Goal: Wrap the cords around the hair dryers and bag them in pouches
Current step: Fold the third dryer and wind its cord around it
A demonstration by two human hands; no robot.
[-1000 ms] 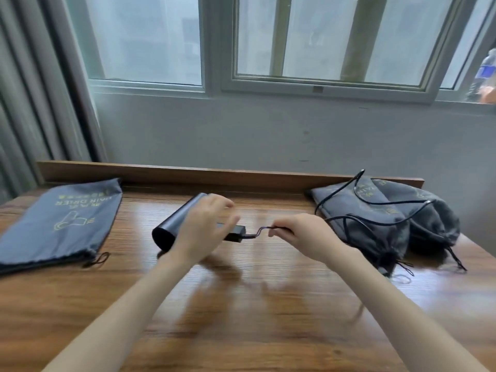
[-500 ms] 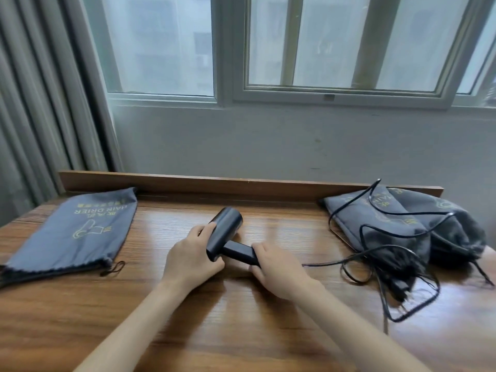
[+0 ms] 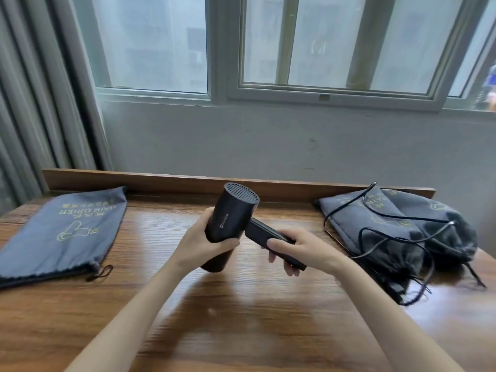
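**Wooden table (image 3: 241,318) beneath a grey window (image 3: 150,41)**

Curtains (image 3: 40,103) hang at the left. A black hair dryer (image 3: 230,218) is held above the table's middle, its grilled end tilted up and away. The left hand (image 3: 204,245) wraps its barrel and the right hand (image 3: 303,249) grips the handle. Its cord (image 3: 375,237) loops over two bulging grey pouches (image 3: 346,210) at the right, their contents hidden. A flat pouch (image 3: 67,232) lies far left.

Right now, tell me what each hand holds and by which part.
Both hold one hair dryer: the left hand grips its barrel, the right hand grips its handle.
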